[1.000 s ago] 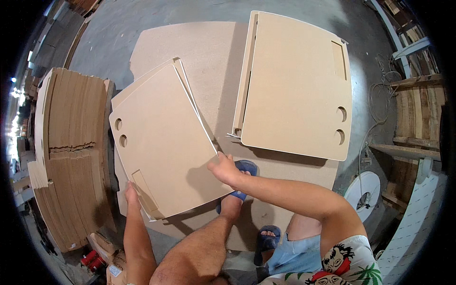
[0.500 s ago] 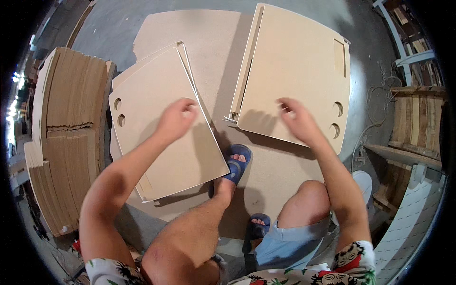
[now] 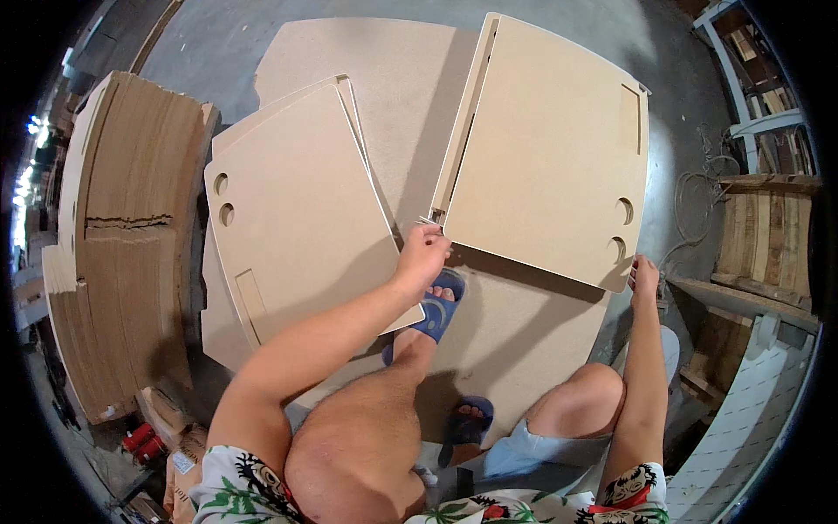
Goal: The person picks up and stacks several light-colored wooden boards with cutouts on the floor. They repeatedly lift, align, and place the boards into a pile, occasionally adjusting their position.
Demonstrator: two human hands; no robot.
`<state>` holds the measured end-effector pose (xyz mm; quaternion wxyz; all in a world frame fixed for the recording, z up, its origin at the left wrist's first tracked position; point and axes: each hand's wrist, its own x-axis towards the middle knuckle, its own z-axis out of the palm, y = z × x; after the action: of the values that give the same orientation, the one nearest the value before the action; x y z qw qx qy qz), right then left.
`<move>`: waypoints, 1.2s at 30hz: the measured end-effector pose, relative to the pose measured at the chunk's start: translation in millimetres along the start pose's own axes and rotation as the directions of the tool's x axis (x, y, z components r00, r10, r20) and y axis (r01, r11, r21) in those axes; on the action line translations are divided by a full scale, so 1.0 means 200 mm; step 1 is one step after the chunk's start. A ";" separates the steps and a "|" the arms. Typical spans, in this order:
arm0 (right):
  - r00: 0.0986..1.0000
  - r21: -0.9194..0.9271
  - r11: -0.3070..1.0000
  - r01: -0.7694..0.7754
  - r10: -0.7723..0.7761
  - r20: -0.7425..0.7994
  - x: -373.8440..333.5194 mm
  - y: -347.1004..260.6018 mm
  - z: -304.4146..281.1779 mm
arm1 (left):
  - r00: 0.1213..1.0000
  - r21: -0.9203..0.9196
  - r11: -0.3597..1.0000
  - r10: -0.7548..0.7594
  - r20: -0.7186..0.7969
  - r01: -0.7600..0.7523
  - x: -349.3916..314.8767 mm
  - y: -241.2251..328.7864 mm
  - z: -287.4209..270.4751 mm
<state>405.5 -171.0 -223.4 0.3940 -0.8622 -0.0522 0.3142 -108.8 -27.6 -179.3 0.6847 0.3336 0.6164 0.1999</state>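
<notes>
A stack of flat light-wood boards (image 3: 550,148) with rounded corners lies at the right. The top board has two round holes by its right edge and a narrow slot near its far right corner. My left hand (image 3: 425,253) is closed at the stack's near left corner, where thin white edging strips stick out. At the near right corner, my right hand (image 3: 644,278) has its fingers closed on the edge. A second stack of similar boards (image 3: 305,192) lies at the left, slightly fanned, beside my left forearm. Part of its near edge is hidden by that arm.
Both stacks rest on a large bare panel (image 3: 367,52) on the concrete floor. My sandalled foot (image 3: 436,306) stands between them. Tall piles of brown sheets (image 3: 131,236) line the left side. Wooden crates (image 3: 768,227) and a loose cable (image 3: 690,196) are at the right.
My left hand has moved right from above the left stack to the right stack's near left corner. My right hand has gone right and down, from above the boards to their near right corner.
</notes>
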 end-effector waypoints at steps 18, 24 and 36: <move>0.973 -0.082 0.983 0.162 -0.173 -0.150 -0.05 -0.10 0.05 | 0.991 -0.471 0.878 -0.025 0.131 0.085 -0.24 0.00 0.16; 0.968 -0.043 0.981 0.190 -0.194 -0.158 -0.03 -0.10 0.07 | 0.995 -0.485 0.871 -0.035 0.098 0.078 -0.21 -0.01 0.14; 0.966 -0.070 0.983 0.168 -0.178 -0.185 -0.02 -0.07 0.07 | 0.994 -0.439 0.898 0.013 0.108 0.036 -0.11 -0.07 0.10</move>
<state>396.7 -153.0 -217.9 0.3998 -0.8907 -0.0978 0.1932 -95.1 -55.7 -173.0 0.7759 0.1770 0.5193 0.3114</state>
